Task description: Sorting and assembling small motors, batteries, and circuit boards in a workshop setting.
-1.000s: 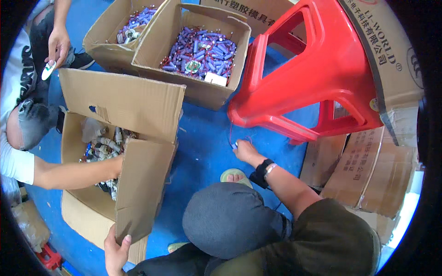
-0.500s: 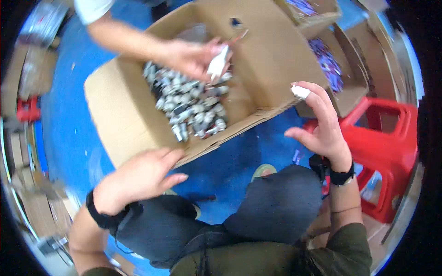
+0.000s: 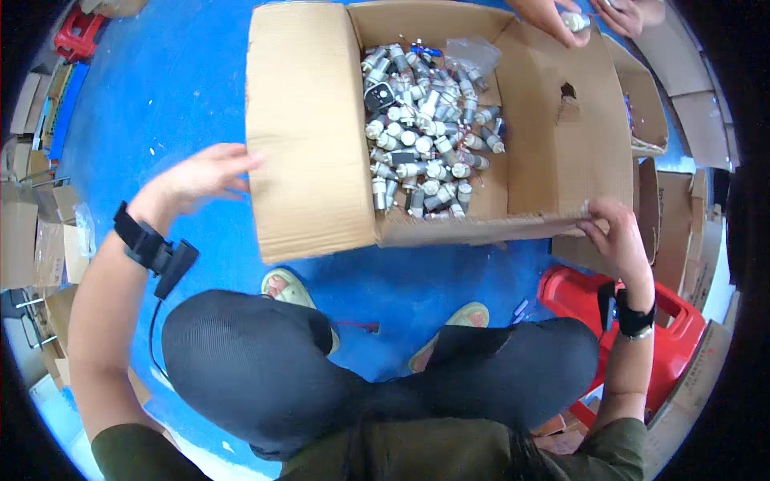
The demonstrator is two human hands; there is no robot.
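Observation:
In front of me stands a large open cardboard box (image 3: 309,152) with its flaps spread. Inside lies a heap of small white and grey cylindrical parts (image 3: 433,128), some trailing thin red wires; they look like little motors. My left hand (image 3: 204,176) is open beside the left flap, its fingertips at the flap's outer edge; whether they touch cannot be made out. With thumb and fingers, my right hand (image 3: 619,240) pinches the near flap's edge at the right corner. Among the parts are a black piece with a round face (image 3: 379,97) and a clear plastic bag (image 3: 475,56).
At the far right, a co-worker's hand (image 3: 553,18) holds a white and grey cylinder (image 3: 575,21); a second hand is nearby. A red plastic stool (image 3: 674,321) stands by my right knee. More cardboard boxes (image 3: 642,96) line the right side.
The box now sits straighter in view. The co-worker's hand has moved from over the heap to the far right. My left hand left the near edge; my right hand closed on the near flap.

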